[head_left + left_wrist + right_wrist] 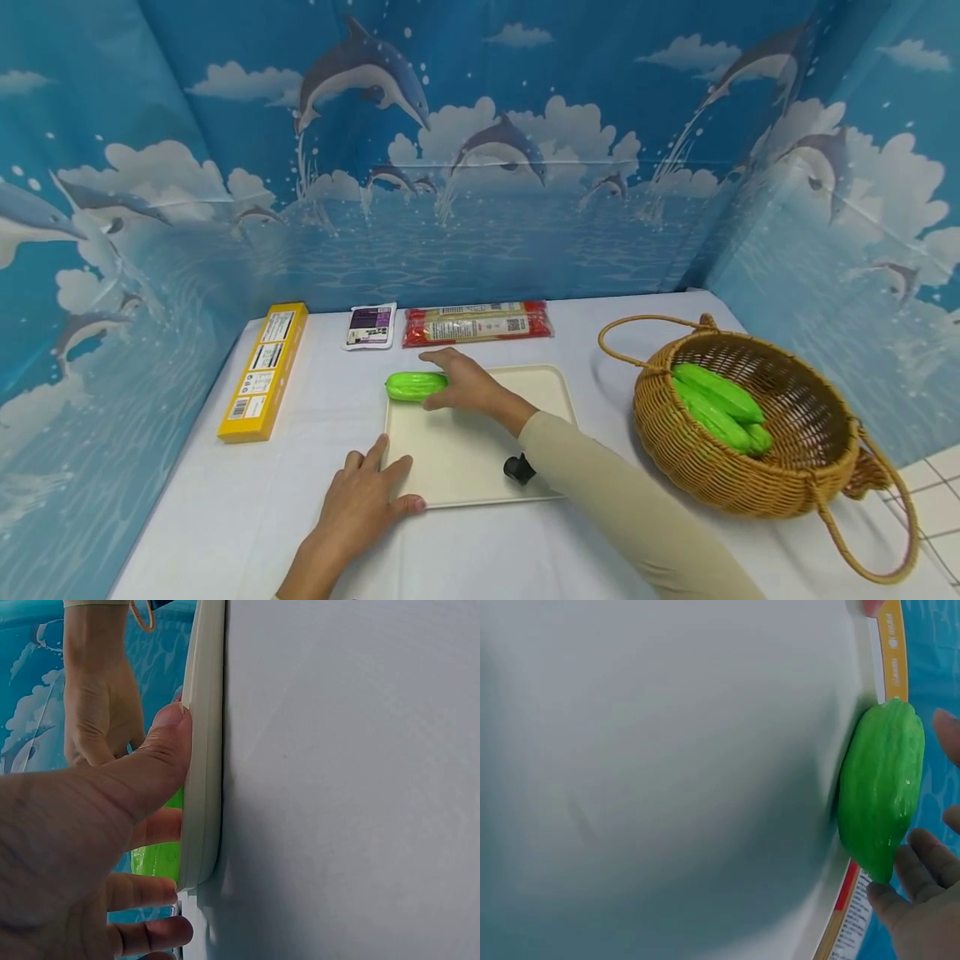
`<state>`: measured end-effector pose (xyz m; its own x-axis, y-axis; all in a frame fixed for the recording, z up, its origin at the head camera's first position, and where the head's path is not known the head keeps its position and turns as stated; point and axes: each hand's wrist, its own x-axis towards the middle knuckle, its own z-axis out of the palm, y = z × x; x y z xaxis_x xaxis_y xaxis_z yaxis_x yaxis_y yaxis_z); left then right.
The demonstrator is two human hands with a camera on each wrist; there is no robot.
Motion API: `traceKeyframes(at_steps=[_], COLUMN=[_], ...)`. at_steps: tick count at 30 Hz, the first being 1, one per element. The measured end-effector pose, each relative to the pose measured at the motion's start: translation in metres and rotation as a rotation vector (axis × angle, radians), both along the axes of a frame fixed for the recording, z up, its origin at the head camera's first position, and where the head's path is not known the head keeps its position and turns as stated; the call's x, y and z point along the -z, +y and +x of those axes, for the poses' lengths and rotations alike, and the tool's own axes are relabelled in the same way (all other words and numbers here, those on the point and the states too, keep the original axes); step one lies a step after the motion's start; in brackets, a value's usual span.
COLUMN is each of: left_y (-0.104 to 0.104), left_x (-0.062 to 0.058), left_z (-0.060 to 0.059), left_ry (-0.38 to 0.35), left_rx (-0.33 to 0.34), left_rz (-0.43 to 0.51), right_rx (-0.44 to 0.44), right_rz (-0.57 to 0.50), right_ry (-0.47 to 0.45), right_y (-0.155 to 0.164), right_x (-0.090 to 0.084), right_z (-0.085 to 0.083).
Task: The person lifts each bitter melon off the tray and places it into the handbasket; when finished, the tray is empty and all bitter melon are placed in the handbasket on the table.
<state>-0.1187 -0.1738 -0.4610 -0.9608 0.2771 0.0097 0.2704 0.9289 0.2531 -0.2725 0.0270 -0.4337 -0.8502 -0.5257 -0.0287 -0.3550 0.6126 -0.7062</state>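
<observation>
A: Tablecloth [225,517], white, covers the whole top; walls on three sides carry a blue backdrop [187,208] printed with dolphins, clouds and sea.

B: And furthest left of the fingers?

A: A long yellow box [264,372], lying flat, well apart from both hands. Next, beyond the fingertips, a small purple-and-white packet [370,326], then a red noodle packet [477,323] along the back edge.

B: The left hand?

A: The left hand [360,504] lies flat at the near left corner of the cream tray [457,467], fingers straight and a little spread; the wrist view shows the thumb [161,754] pressed against the tray's rim. It grips nothing.

B: The right?

A: The right hand [467,385] reaches across the tray, its fingers curved over the right end of a green gourd [415,386]. The gourd lies on its side at the tray's far left corner, partly over the rim, just ahead of the left fingertips. How firmly the fingers close I cannot tell.

B: Right of the fingers?

A: A small black object [519,468] by the sleeve, then a wicker basket [817,492] holding more green gourds [716,404]. Tiled floor [937,492] shows past the table's right corner.
</observation>
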Motion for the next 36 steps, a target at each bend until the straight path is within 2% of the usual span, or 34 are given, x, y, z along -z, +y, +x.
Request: traceKeyframes(at_steps=[5, 14, 17, 22, 30, 36], left_y=[0.0, -0.004, -0.003, -0.001, 0.001, 0.001], left_x=[0.0, 0.001, 0.002, 0.003, 0.001, -0.002], left_z=[0.001, 0.003, 0.002, 0.001, 0.001, 0.001], left_ry=[0.011, 0.009, 0.013, 0.026, 0.016, 0.01], left_rx=[0.01, -0.007, 0.0, 0.0, -0.001, -0.001], left_rz=[0.004, -0.012, -0.003, -0.006, -0.011, -0.011], right_rx=[0.014, 0.036, 0.055, 0.081, 0.106, 0.08], right_rz=[0.088, 0.365, 0.414, 0.422, 0.354, 0.28], right_ry=[0.03, 0.16, 0.175, 0.202, 0.216, 0.154], right_y=[-0.009, -0.024, -0.027, -0.031, -0.032, -0.029], right_x=[0.004, 0.009, 0.009, 0.013, 0.016, 0.009], right_z=[-0.002, -0.001, -0.001, -0.003, -0.001, 0.001])
